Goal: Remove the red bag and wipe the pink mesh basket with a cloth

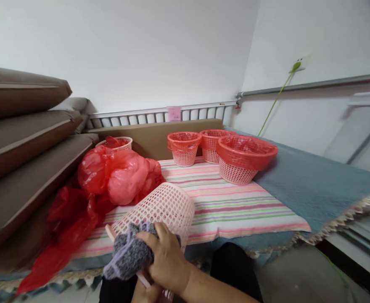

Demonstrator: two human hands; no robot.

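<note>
A pale pink plastic basket (166,206) with a lattice of holes lies tilted on its side in front of me. My right hand (169,259) is closed on a grey knitted cloth (134,252) with lilac edging, pressed against the basket. Lower down, my left hand (147,292) grips the basket's rim; part of it is cut off by the bottom of the view. Just beyond the basket, to the left, lies a heap of crumpled red plastic bags (122,172).
Three baskets (185,158) lined with red bags stand at the back right on a striped cloth (235,210). Another basket (126,144) sits behind the bag heap. Brown cushions (30,139) are stacked at left. A green cord (276,101) hangs from a wall socket.
</note>
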